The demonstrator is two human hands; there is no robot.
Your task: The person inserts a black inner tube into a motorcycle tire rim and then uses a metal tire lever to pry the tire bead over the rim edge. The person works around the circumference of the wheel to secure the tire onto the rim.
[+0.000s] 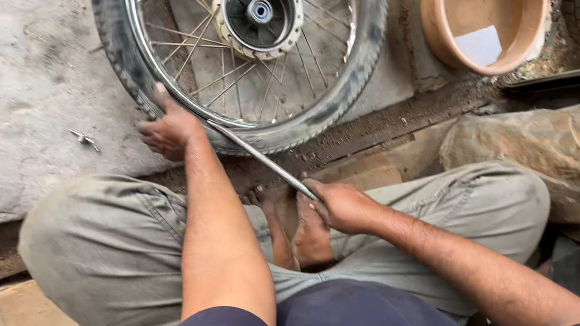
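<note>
So I'm mid-pry here, left hand (168,131) pressed flat on the tire (133,71) of the spoked wheel (251,47) lying on the concrete, right hand (341,205) clamped around the tire lever (259,156) wedged under the bead, and I reckon levering down comes next.
</note>
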